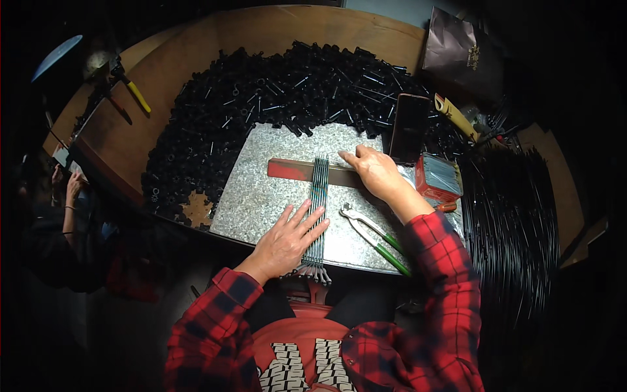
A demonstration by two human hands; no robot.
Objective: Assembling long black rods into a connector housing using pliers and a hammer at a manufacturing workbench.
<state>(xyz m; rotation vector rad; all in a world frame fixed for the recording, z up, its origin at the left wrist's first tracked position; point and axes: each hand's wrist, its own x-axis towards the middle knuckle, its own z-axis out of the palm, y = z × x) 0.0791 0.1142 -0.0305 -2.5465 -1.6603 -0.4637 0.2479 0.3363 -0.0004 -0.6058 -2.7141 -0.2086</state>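
Metal rods (318, 209) bundled side by side, lying near-to-far across the middle of a speckled grey slab (261, 189), near ends hooked and jutting past the slab's near edge. Crossed at the far end by a flat red-brown bar (294, 170) laid left to right over the slab. Left hand (287, 238) flat on the slab just left of the rods, fingers (307, 219) spread and straight, tips touching the bundle's left side, holding nothing. Right hand (375, 171) resting palm down on the bar's right part, just right of the rods, fingers (349, 157) stretched out toward the far left and kept loosely together, pinching nothing visible. Green-handled pliers (372, 233) lying on the slab between the two forearms, jaws toward the rods, untouched. Small red box (437, 178) just right of the right wrist, with a dark phone (409, 125) standing beyond it. Big heap of small black tubular parts (261, 98) curving around the slab's left and far sides on the wooden counter (189, 46). Yellow-handled tool (136, 93) at the counter's far left. Stack of long black rods (509, 209) fanned out at the right. Dark paper bag (457, 52) at the far right. Red plaid sleeves (437, 261) on both forearms. Another person's hand (73, 186) at the far left edge, well apart.
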